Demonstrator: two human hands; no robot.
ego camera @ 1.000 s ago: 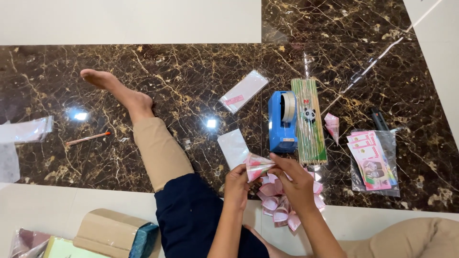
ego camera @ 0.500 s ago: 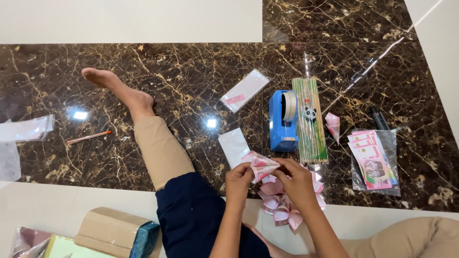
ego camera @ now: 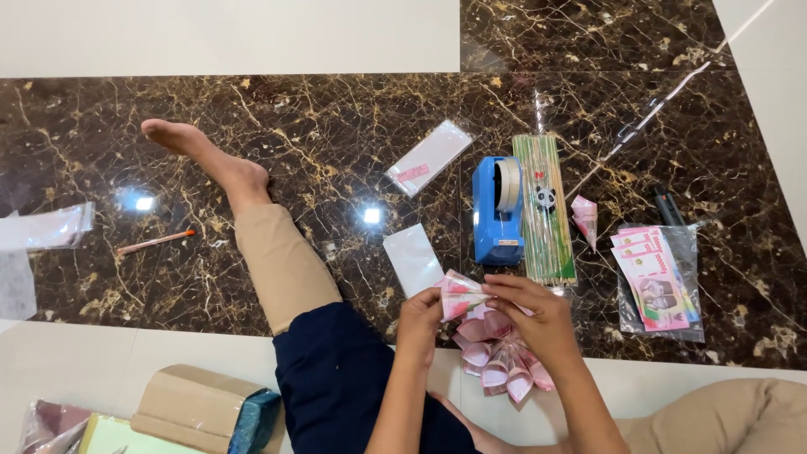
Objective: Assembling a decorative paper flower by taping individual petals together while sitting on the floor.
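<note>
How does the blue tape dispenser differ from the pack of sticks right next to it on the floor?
The blue tape dispenser is a solid, chunky block carrying a roll of tape; the pack of sticks is a flat, clear bag of thin pale green sticks. The dispenser is shorter; the pack reaches further away from the person, with a twisted top. The pack bears a small panda sticker; the dispenser is plain. Both lie lengthwise, side by side, on the dark marble floor.

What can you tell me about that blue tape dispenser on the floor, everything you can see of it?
The blue tape dispenser stands upright on the dark marble floor, seen from above. It looks like glossy plastic, a long narrow body with a roll of pale tape set in its far half and a flat lower end nearest the person. Its right side lies right beside a clear pack of thin sticks; whether they touch is unclear. A white slip lies to its left. Neither hand touches it; both work just below it.
</note>
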